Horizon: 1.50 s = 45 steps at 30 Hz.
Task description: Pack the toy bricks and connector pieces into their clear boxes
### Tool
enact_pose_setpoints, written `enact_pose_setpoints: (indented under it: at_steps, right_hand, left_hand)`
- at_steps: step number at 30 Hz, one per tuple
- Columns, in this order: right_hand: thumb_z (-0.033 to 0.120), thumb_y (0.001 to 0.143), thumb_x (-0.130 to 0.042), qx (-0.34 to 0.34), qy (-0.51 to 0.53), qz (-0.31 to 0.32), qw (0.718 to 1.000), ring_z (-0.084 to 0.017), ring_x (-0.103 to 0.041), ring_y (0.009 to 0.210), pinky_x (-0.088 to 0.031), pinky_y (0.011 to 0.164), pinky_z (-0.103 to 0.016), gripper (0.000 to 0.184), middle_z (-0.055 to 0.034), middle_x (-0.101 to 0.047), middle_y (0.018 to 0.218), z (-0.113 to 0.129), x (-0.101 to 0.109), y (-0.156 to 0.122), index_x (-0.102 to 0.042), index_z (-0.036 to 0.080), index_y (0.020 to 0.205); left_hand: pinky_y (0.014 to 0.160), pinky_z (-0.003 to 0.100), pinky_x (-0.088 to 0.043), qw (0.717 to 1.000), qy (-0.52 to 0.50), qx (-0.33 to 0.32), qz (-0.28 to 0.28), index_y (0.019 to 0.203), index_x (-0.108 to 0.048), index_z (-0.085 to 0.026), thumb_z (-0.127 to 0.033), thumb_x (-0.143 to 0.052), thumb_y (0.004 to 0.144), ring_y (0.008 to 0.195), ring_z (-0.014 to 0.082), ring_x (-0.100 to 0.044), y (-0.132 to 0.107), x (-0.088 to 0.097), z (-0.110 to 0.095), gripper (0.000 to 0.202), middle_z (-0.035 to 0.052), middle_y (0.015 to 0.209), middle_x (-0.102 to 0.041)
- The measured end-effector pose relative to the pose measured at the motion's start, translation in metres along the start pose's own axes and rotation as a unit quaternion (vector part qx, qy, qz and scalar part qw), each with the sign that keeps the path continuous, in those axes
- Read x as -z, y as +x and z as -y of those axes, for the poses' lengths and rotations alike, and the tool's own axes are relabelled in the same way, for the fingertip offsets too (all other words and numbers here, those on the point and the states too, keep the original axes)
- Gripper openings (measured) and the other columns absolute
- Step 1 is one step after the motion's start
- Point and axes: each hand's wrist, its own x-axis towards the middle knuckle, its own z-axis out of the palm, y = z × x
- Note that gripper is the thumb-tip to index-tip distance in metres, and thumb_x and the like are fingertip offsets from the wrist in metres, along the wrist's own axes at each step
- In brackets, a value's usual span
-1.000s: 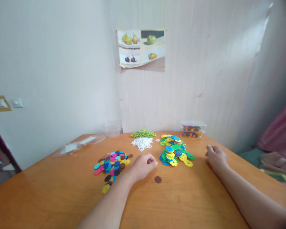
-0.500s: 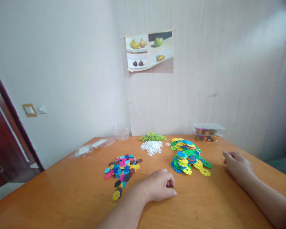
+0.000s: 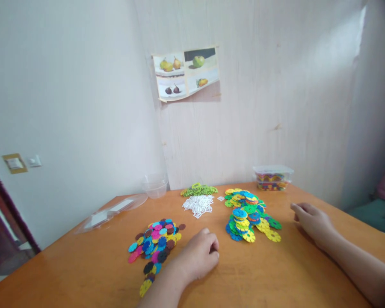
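My left hand [image 3: 197, 256] rests on the orange table [image 3: 83, 273] with its fingers curled in; a dark sliver shows between thumb and fingers, where a brown disc lay. A pile of mixed pink, blue, brown and yellow toothed discs [image 3: 155, 244] lies just to its left. A second pile of green, yellow and blue discs [image 3: 248, 211] lies between my two hands. My right hand [image 3: 311, 218] lies palm down to the right of that pile, fingers loosely curled, with nothing seen in it.
Small white pieces [image 3: 198, 205] and green pieces [image 3: 199, 189] lie near the wall. A clear bowl [image 3: 154, 185] and a clear lid [image 3: 111, 209] are at the back left. A lidded box of coloured pieces [image 3: 272, 177] stands at the back right.
The lone brown disc that lay on the table is gone from sight; my left hand came down over that spot and closed. The view has shifted; my right hand stays in place.
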Motion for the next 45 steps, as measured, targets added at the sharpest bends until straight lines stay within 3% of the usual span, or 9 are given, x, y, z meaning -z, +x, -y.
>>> enact_pose_setpoints:
  at_steps: [9,20,26,30,33,38,42,45]
  right_hand:
    - [0.058,0.081,-0.046,-0.001,0.029,-0.009,1.0,-0.019,-0.059,0.056,-0.04,0.055,-0.03,0.042,-0.0051,-0.066,0.063,-0.001,-0.003,-0.001,-0.063,0.02,0.074]
    - [0.053,0.081,-0.045,0.033,0.053,-0.033,0.997,-0.018,-0.056,0.057,-0.039,0.055,-0.028,0.037,-0.0029,-0.063,0.059,0.025,-0.003,-0.017,-0.058,0.021,0.071]
    - [0.055,0.082,-0.046,0.063,0.079,-0.022,0.995,-0.017,-0.055,0.056,-0.04,0.055,-0.027,0.037,-0.0013,-0.061,0.059,0.034,-0.004,-0.027,-0.058,0.021,0.074]
    - [0.057,0.084,-0.045,0.092,0.079,-0.031,0.992,-0.016,-0.053,0.055,-0.039,0.054,-0.026,0.039,-0.0006,-0.059,0.058,0.043,0.003,-0.038,-0.056,0.021,0.074]
    - [0.057,0.086,-0.044,0.132,0.061,-0.046,0.988,-0.016,-0.053,0.058,-0.039,0.056,-0.026,0.039,-0.0004,-0.057,0.058,0.053,0.009,-0.048,-0.055,0.021,0.074]
    - [0.053,0.09,-0.044,0.21,0.041,-0.017,0.977,-0.015,-0.052,0.062,-0.04,0.059,-0.025,0.035,-0.0003,-0.057,0.063,0.073,0.007,-0.076,-0.056,0.022,0.08]
    - [0.045,0.094,-0.045,0.303,0.056,0.059,0.95,-0.014,-0.051,0.062,-0.04,0.061,-0.025,0.027,-0.0007,-0.06,0.069,0.095,-0.005,-0.114,-0.058,0.022,0.086]
    - [0.038,0.096,-0.045,0.372,0.035,0.14,0.917,-0.015,-0.054,0.066,-0.041,0.067,-0.026,0.024,-0.0016,-0.062,0.072,0.119,-0.016,-0.149,-0.058,0.022,0.082]
  left_hand:
    - [0.064,0.023,-0.037,0.997,0.071,0.006,-0.029,0.081,-0.055,-0.022,-0.01,-0.048,0.072,0.078,0.0135,-0.054,0.002,0.005,0.017,0.017,0.001,0.093,-0.059]
    - [0.07,0.027,-0.036,0.977,0.189,0.056,-0.088,0.08,-0.054,-0.021,-0.005,-0.047,0.072,0.082,0.0171,-0.057,0.01,0.013,0.032,0.019,0.0044,0.091,-0.06]
    - [0.068,0.027,-0.034,0.977,0.141,0.069,-0.143,0.08,-0.057,-0.022,-0.018,-0.051,0.08,0.081,0.0171,-0.059,0.01,0.024,0.028,0.007,0.0037,0.089,-0.063]
    - [0.063,0.024,-0.033,0.967,0.043,0.086,-0.237,0.076,-0.057,-0.022,-0.029,-0.051,0.085,0.073,0.0149,-0.057,0.012,0.039,0.038,0.013,0.0008,0.079,-0.064]
    - [0.059,0.024,-0.032,0.932,-0.035,0.125,-0.338,0.069,-0.057,-0.022,-0.04,-0.054,0.084,0.062,0.0148,-0.054,0.011,0.054,0.056,0.023,-0.0022,0.063,-0.06]
    - [0.057,0.025,-0.038,0.822,-0.213,0.189,-0.493,0.064,-0.06,-0.02,-0.046,-0.063,0.073,0.059,0.016,-0.055,0.007,0.076,0.086,0.028,-0.001,0.058,-0.061]
    - [0.059,0.025,-0.045,0.729,-0.366,0.193,-0.546,0.068,-0.061,-0.016,-0.042,-0.063,0.069,0.058,0.0137,-0.057,0.007,0.081,0.097,0.026,0.0016,0.063,-0.064]
    - [0.056,0.024,-0.045,0.691,-0.414,0.212,-0.553,0.066,-0.06,-0.016,-0.04,-0.063,0.067,0.054,0.0119,-0.056,0.008,0.081,0.103,0.025,0.0017,0.062,-0.064]
